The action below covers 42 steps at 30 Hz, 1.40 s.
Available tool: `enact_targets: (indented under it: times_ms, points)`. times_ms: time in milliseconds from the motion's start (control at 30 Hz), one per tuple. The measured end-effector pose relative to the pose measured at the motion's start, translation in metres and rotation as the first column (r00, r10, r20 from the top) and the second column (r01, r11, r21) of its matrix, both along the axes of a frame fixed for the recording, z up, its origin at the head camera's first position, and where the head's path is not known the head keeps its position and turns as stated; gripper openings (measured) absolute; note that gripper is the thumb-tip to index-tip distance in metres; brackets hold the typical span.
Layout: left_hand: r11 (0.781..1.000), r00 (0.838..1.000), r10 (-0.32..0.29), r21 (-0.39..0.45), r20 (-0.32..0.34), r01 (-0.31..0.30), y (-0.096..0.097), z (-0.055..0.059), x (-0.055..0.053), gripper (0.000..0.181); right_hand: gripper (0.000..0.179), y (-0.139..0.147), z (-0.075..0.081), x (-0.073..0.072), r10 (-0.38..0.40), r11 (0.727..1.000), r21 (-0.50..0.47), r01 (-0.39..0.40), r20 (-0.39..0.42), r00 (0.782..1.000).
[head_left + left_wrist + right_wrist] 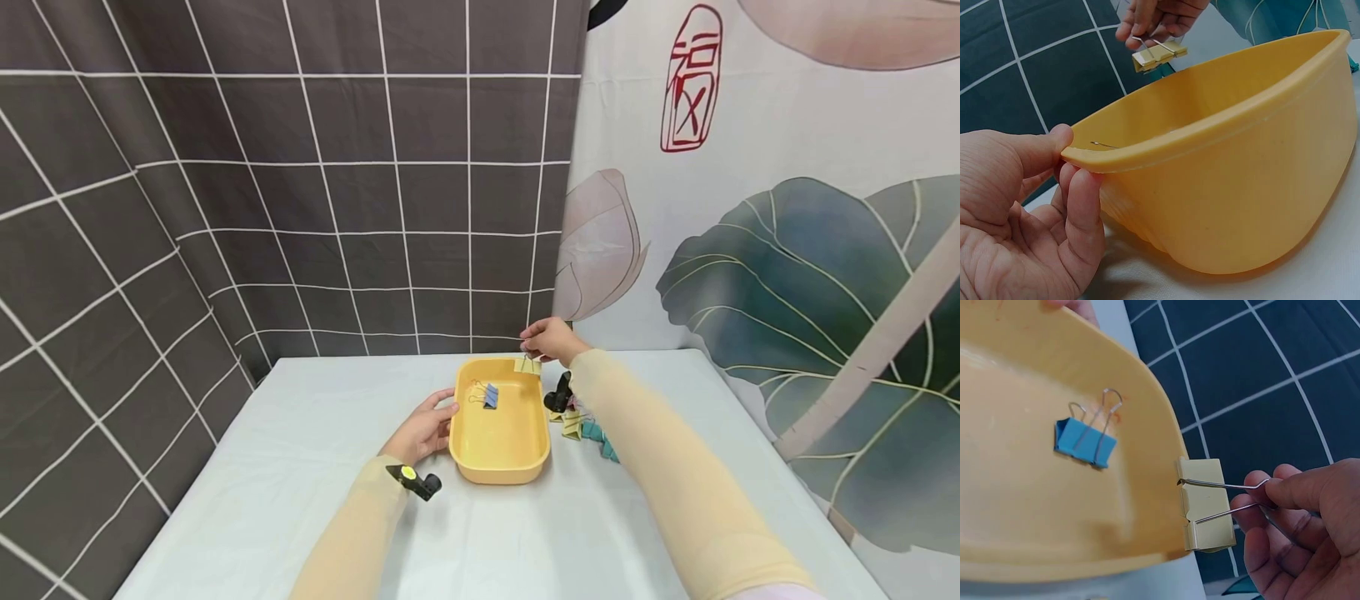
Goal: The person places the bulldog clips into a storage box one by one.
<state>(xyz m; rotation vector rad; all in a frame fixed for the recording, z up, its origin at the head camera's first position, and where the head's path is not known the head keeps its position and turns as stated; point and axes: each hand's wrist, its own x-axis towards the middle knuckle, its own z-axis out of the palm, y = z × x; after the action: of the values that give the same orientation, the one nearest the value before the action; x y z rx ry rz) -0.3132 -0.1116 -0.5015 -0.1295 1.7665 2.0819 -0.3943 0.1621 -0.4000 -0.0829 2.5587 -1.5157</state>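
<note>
A yellow plastic basin (pixel 501 450) stands on the table. My left hand (pixel 1029 206) pinches its left rim between thumb and fingers. With my right hand (pixel 1310 525) I hold a pale yellow binder clip (pixel 1209 503) by its wire handle. That clip (pixel 527 366) hangs over the basin's far right corner in the head view; whether it touches the rim, I cannot tell. Inside the basin lies a blue binder clip (pixel 1085 441) with its wire handles raised. In the left wrist view the basin wall (pixel 1222 206) hides most of the inside.
Right of the basin, partly under my right forearm, lie yellow binder clips (pixel 572 425) and teal binder clips (pixel 592 431). The white-covered table (pixel 300 467) meets a dark gridded curtain (pixel 345 250) and a lotus-print cloth (pixel 622 292) behind. Both wrists carry small black cameras (pixel 420 482).
</note>
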Motion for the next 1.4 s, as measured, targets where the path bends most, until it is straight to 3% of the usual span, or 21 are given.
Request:
enact_targets:
  times_ms: [233, 933, 1400]
  points:
    - [1.0, 1.0, -0.002, 0.002, -0.003, 0.002, 0.0, 0.001, 0.0, 0.049, 0.019, -0.011, -0.003, 0.001, 0.039, 0.999, -0.03, -0.038, 0.014, 0.999]
    - [1.0, 1.0, -0.002, 0.023, 0.001, 0.002, 0.0, -0.002, 0.0, 0.051, 0.026, -0.03, -0.015, 0.007, 0.045, 0.998, 0.041, -0.047, 0.038, 0.998]
    - [1.0, 1.0, -0.003, 0.013, -0.011, 0.003, 0.0, -0.001, 0.0, 0.051, 0.03, -0.014, -0.013, 0.005, -0.017, 0.999, -0.027, 0.019, 0.048, 0.999]
